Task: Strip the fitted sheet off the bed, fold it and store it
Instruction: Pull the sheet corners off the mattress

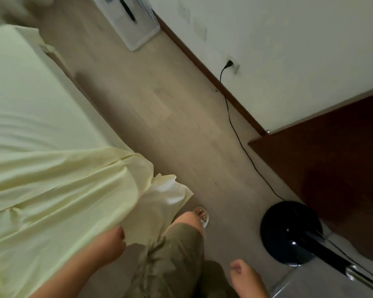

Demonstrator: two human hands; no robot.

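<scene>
A pale yellow fitted sheet (pixel 58 175) covers the bed on the left side of the view. Its near corner is lifted off the mattress and hangs loose and bunched. My left hand (pixel 110 244) grips the sheet's lower edge at the bottom centre-left. The white mattress corner (pixel 166 190) shows under the raised fabric. My right hand (pixel 244 276) hangs at the bottom right with loosely curled fingers, holding nothing, apart from the sheet.
My leg in olive trousers (pixel 170 261) and a sandalled foot (pixel 201 214) stand beside the bed on the wooden floor (pixel 159 108). A black fan base (pixel 289 231) with its cable (pixel 239 138) is at the right. A dark wooden door (pixel 332 168) stands beyond it.
</scene>
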